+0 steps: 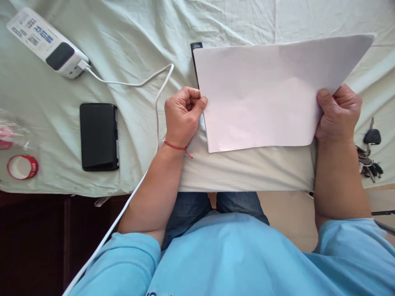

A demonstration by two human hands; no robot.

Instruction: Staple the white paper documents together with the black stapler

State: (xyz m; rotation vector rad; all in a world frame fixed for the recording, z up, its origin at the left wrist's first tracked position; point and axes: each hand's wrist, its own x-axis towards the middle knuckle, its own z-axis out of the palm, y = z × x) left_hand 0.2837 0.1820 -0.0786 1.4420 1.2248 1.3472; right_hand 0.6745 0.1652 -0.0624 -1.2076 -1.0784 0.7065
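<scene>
A white sheet of paper point(259, 94), blank on the side facing me, is stretched between my two hands above the cloth. Whether it is one sheet or a few together, I cannot tell. My left hand point(185, 109) pinches its left edge between thumb and curled fingers. At the right edge, my right hand point(339, 113) grips it with the thumb on top and the fingers behind. The paper's upper right corner bends outward. From behind its upper left corner shows a thin black strip point(196, 45); the rest of that is hidden.
A pale green cloth point(138, 123) covers the table. To the left lie a black phone point(98, 136), a white power strip point(46, 43) with a white cable point(135, 85) running past my left arm, and a red tape roll point(33, 166). Keys point(372, 136) lie right of my right arm.
</scene>
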